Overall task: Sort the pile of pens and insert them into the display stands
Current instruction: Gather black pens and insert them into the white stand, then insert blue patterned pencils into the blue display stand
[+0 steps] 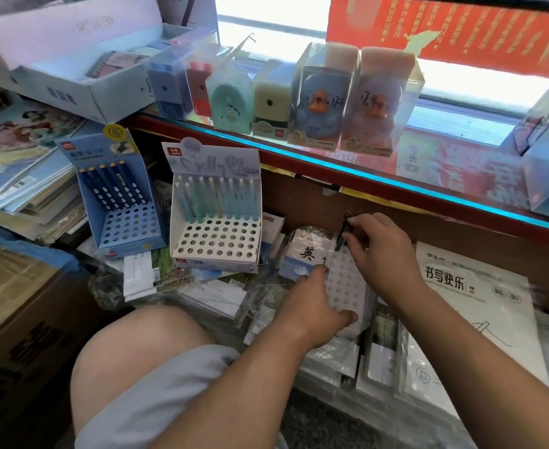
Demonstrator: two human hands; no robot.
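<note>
1. Biggest first: two display stands sit far left on the clutter of stationery packs. The blue stand [121, 202] carries a back row of dark blue pens [111, 183], and just to its right the white stand [216, 222] shows a back row of teal pens [215, 199]. All of them lean back, tips down in the holes.
2. Centre right, the action: a small white perforated tray [347, 286], tilted, its long side running near to far.
3. The left hand [312, 306] grips that tray across its length, thumb on the near edge, fingertips at the far-left corner.
4. The right hand [380, 247] pinches a slim dark pen [342, 236] at its upper half.
5. The pen stands close to upright, top leaning slightly far, tip down at the tray's far row. Whether it is seated yet, I cannot tell; it's blurred.
6. Handling call: the pen looks light, stiff and smooth, so a fingertip pinch high on the barrel should steer the tip well. The tray looks like thin card or plastic, light and easily tipped, so bracing it seems wise.
</note>
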